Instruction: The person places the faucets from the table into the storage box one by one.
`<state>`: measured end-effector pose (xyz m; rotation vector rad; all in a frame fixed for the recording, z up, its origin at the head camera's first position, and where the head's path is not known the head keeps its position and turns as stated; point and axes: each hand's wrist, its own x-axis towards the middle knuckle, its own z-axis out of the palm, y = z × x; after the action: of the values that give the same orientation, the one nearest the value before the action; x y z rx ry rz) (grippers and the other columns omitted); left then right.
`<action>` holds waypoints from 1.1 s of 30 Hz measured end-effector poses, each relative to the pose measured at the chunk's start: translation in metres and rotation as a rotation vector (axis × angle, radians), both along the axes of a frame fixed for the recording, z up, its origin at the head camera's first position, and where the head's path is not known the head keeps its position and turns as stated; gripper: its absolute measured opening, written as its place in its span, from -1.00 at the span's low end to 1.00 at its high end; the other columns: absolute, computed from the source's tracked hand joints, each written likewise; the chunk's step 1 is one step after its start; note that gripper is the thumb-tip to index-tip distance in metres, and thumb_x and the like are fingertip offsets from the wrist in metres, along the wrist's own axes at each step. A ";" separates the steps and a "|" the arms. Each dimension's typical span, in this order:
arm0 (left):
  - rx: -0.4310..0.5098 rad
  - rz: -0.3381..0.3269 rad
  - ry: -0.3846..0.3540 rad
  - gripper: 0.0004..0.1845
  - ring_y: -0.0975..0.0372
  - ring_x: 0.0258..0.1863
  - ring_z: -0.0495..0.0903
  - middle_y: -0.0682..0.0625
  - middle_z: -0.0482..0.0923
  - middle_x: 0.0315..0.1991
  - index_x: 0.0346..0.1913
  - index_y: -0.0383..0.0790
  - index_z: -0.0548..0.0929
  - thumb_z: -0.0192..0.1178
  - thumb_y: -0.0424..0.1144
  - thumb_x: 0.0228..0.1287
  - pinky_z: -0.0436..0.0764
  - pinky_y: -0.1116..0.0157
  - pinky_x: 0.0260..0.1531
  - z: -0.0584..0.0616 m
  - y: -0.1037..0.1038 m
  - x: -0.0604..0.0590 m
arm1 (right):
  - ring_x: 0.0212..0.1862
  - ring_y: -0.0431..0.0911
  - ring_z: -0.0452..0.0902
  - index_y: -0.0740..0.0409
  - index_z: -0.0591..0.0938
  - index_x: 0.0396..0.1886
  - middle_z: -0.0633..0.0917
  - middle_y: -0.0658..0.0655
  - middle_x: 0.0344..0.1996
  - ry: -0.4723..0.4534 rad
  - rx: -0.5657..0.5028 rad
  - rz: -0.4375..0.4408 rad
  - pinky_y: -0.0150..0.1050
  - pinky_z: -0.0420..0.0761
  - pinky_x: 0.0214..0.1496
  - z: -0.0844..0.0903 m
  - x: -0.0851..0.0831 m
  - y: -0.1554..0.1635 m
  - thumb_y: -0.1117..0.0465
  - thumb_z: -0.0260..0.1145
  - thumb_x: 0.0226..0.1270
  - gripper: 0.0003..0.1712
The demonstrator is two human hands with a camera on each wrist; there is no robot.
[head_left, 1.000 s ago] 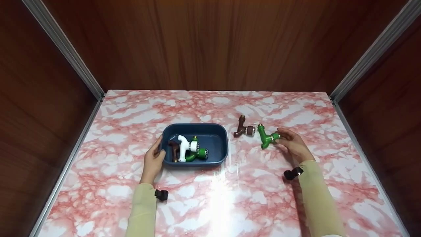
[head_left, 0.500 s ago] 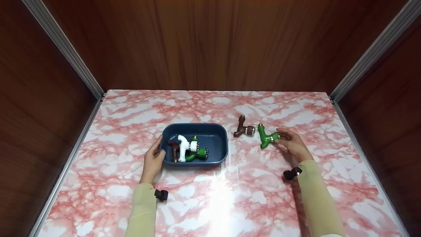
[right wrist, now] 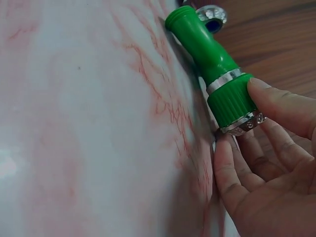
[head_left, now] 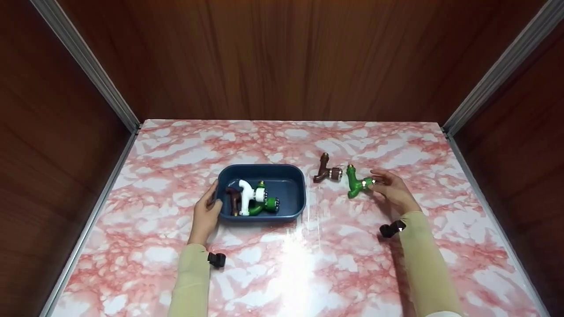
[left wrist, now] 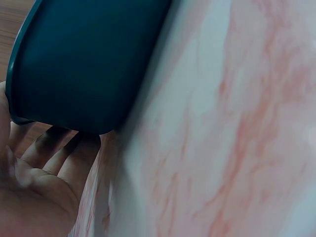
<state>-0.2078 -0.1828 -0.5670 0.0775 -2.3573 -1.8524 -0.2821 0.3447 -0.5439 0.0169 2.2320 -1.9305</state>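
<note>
My left hand (head_left: 207,216) holds a dark blue rectangular container (head_left: 291,218) at its left end. In the left wrist view its fingers (left wrist: 74,158) lie against the container's wall, with the thumb by the rim. A white tap (head_left: 246,196), a brown tap (head_left: 234,200) and a green tap (head_left: 269,205) lie inside, partly overlapping. At the right, my right hand (head_left: 394,193) pinches the ribbed knob of another green tap (head_left: 355,185) between thumb and fingers. The right wrist view shows this tap (right wrist: 207,49) close to the table; whether it touches is unclear.
A second brown tap (head_left: 324,171) lies on the table between the container and the held green tap. The pink-and-white marbled table (head_left: 264,273) is bounded by wood-look panels (head_left: 282,61) at the back and both sides.
The green tap at the right has turned very slightly with my right hand. My left hand, the container and the other taps have stayed put.
</note>
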 end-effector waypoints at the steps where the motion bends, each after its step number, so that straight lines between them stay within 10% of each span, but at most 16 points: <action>1: 0.001 0.002 0.002 -0.40 0.21 0.39 0.13 0.05 0.16 0.43 0.41 0.17 0.32 -0.02 -0.37 0.37 0.32 0.15 0.26 0.000 0.000 0.000 | 0.06 -0.12 0.45 0.42 0.26 0.36 0.35 0.43 0.23 -0.004 -0.003 0.001 -0.42 0.51 0.01 0.001 0.000 0.000 0.41 0.30 0.26 -0.30; 33: 0.010 0.013 -0.004 -0.39 0.22 0.38 0.15 0.06 0.17 0.43 0.41 0.17 0.32 -0.02 -0.39 0.36 0.33 0.17 0.25 0.000 0.002 0.000 | -0.07 -0.11 0.59 0.56 0.13 0.37 0.58 0.11 -0.12 -0.182 -0.257 -0.075 -0.01 0.32 0.30 0.008 0.001 0.005 0.15 0.10 0.48 -0.30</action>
<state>-0.2078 -0.1813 -0.5671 0.0975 -2.3439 -1.8600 -0.2810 0.3499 -0.5363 0.2334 1.8823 -2.1458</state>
